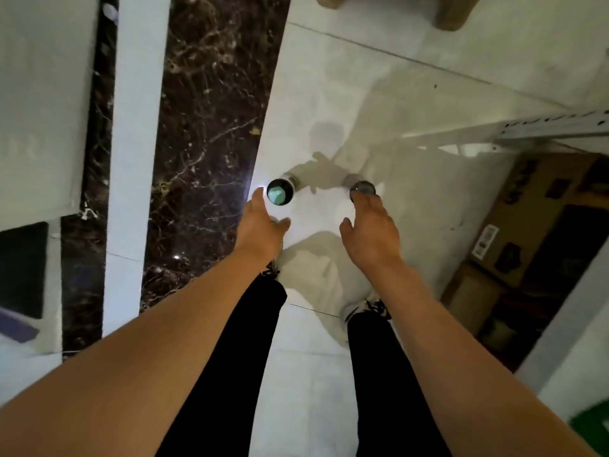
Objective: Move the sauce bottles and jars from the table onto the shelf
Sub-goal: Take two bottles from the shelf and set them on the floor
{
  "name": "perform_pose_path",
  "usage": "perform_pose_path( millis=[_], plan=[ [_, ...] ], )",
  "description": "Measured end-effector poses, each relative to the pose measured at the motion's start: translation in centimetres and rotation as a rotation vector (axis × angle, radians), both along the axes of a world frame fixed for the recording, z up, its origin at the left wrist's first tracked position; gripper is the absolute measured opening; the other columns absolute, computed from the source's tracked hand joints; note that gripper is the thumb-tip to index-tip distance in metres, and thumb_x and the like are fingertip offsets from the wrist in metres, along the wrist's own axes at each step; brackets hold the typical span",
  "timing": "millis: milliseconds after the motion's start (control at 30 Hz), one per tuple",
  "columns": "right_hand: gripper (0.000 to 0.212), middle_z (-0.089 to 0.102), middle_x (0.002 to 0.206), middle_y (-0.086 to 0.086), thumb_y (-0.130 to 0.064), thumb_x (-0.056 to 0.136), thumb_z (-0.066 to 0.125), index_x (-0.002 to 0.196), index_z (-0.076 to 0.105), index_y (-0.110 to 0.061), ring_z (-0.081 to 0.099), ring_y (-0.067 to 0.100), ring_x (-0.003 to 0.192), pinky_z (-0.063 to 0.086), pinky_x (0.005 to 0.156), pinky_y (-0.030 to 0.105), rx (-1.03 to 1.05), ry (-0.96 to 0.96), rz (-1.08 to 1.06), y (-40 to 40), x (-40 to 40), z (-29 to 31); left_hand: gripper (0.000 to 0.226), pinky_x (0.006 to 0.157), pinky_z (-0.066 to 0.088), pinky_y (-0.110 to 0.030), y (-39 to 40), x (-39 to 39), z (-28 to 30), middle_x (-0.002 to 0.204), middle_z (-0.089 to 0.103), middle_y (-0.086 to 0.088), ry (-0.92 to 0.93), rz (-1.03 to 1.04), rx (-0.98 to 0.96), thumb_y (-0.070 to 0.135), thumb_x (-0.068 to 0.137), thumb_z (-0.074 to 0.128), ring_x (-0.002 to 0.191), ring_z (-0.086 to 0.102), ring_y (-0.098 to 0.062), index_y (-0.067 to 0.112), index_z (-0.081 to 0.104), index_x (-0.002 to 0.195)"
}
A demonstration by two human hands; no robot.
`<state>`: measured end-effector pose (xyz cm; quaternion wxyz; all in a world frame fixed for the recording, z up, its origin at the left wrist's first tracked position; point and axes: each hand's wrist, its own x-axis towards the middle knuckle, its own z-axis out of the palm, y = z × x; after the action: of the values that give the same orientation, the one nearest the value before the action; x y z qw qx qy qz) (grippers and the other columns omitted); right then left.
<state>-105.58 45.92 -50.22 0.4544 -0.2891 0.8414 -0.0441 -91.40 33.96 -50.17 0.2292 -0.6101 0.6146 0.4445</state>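
I look straight down at a pale tiled floor. Two small jars stand on it. One jar point(280, 192) has a dark lid with a green label; my left hand point(263, 225) reaches toward it with straight fingers, fingertips just left of the lid and the thumb spread below it. The other jar point(362, 187) has a dark grey lid; my right hand point(370, 234) is stretched out with its fingertips touching or just over the lid's near edge. Neither hand grips anything. No table is in view.
A white metal shelf rail point(553, 125) crosses the right side, with cardboard boxes point(540, 225) beneath it. A dark marble strip point(204, 143) runs along the left beside a white ledge point(138, 127). My legs and shoes stand below the hands.
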Motion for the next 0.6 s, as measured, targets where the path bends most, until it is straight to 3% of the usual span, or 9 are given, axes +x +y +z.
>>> perform_pose_path(
  millis=[133, 233, 300, 400, 500, 600],
  plan=[
    [0.068, 0.008, 0.165, 0.016, -0.025, 0.099, 0.059, 0.157, 0.022, -0.021, 0.050, 0.040, 0.127, 0.046, 0.099, 0.041, 0.047, 0.010, -0.150, 1.2, -1.4, -7.5, 0.075, 0.100, 0.044, -0.038, 0.0, -1.2, -6.7, 0.141, 0.045, -0.016, -0.069, 0.202, -0.016, 0.029, 0.088, 0.070, 0.122, 0.051, -0.033, 0.017, 0.026, 0.148],
    [0.085, -0.003, 0.167, 0.013, -0.038, 0.094, 0.067, 0.159, 0.011, -0.033, 0.042, 0.035, 0.139, 0.040, 0.105, 0.032, 0.059, -0.076, -0.312, 1.3, -2.2, -12.2, 0.075, 0.092, 0.050, -0.040, -0.2, -1.9, -11.4, 0.132, 0.051, -0.018, -0.165, 0.182, 0.050, 0.038, 0.088, 0.068, 0.114, 0.056, -0.035, 0.013, 0.027, 0.146],
    [0.083, 0.008, 0.166, 0.014, -0.042, 0.092, 0.069, 0.158, 0.021, -0.031, 0.039, 0.034, 0.141, 0.037, 0.108, 0.032, 0.059, -0.120, -0.358, 0.6, -2.3, -14.8, 0.076, 0.094, 0.046, -0.036, -0.4, -2.3, -13.8, 0.136, 0.048, -0.018, -0.181, 0.244, 0.073, 0.037, 0.091, 0.065, 0.120, 0.052, -0.034, 0.010, 0.022, 0.147],
    [0.058, 0.043, 0.142, 0.016, -0.028, 0.092, 0.070, 0.145, 0.047, -0.022, 0.056, 0.036, 0.119, 0.038, 0.090, 0.024, -0.007, -0.002, -0.365, 0.3, -1.6, -17.8, 0.063, 0.098, 0.046, -0.044, -0.4, -2.5, -16.7, 0.135, 0.046, -0.021, -0.202, 0.365, -0.002, 0.030, 0.095, 0.060, 0.119, 0.052, -0.037, 0.008, 0.022, 0.141],
    [0.050, 0.049, 0.133, 0.013, -0.021, 0.090, 0.070, 0.137, 0.055, -0.023, 0.058, 0.034, 0.111, 0.038, 0.088, 0.024, -0.067, 0.068, -0.372, 0.7, -1.3, -19.3, 0.049, 0.088, 0.046, -0.040, 0.7, -2.0, -17.5, 0.129, 0.051, -0.020, -0.214, 0.247, -0.143, 0.022, 0.097, 0.056, 0.113, 0.055, -0.035, 0.009, 0.028, 0.136],
    [0.050, 0.049, 0.133, 0.012, -0.019, 0.089, 0.073, 0.135, 0.056, -0.024, 0.057, 0.035, 0.112, 0.037, 0.090, 0.023, -0.069, 0.056, -0.355, 0.6, -1.6, -19.3, 0.044, 0.087, 0.047, -0.043, 1.0, -1.7, -17.1, 0.127, 0.051, -0.020, -0.175, 0.185, -0.165, 0.020, 0.097, 0.055, 0.110, 0.056, -0.035, 0.010, 0.029, 0.132]
  ],
)
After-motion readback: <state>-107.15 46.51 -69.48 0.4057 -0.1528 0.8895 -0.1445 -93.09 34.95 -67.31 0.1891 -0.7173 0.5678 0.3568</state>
